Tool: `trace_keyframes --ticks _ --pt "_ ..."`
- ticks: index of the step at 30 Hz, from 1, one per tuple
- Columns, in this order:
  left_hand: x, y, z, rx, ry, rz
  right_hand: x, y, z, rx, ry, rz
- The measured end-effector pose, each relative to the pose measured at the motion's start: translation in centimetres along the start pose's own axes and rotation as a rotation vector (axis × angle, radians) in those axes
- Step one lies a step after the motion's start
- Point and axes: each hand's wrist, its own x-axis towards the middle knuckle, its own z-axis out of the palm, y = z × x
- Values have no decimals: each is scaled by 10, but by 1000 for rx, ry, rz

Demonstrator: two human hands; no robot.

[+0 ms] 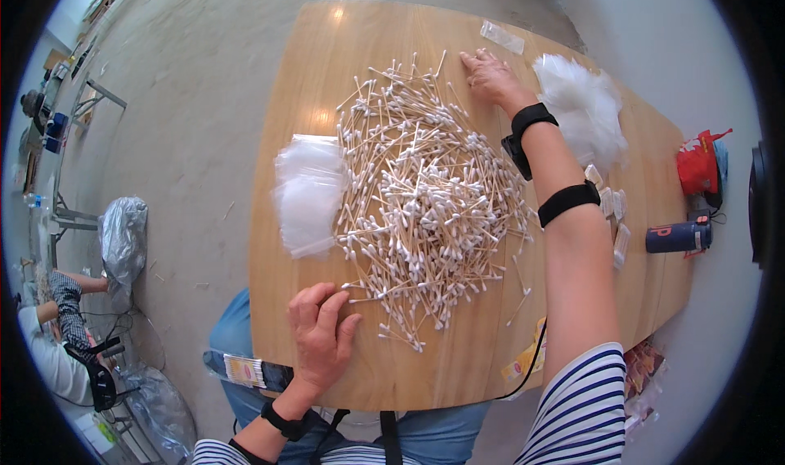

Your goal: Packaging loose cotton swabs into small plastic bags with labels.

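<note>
While cotton swabs point(429, 195) are lying heaped on the counter point(458, 379), I'm poising my right hand point(491, 79) beside their far edge, fingers extended, and curling my left hand point(321, 334) nearside, its grip unclear.

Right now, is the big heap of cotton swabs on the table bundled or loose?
Loose: the swab heap sprawls on the table, swabs crossing at many angles, a few lying apart.

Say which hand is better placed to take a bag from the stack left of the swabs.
Left hand, likely: it is just on the near side of the bags, while the right hand is across the swabs, by their far right edge.
</note>
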Motion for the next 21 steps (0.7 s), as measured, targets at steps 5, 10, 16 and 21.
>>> trace_keyframes --ticks 5,10,16,21 --pt "1 0 -5 -4 7 -9 -36 -20 -12 -44 -124 -118" --pt "0 -2 -6 1 17 -12 -78 -62 -68 195 -191 -117" --pt "0 -2 -4 -18 21 3 -30 -158 -62 201 51 -569" --pt "0 0 -5 -42 20 0 -17 -159 -58 255 -264 -472"
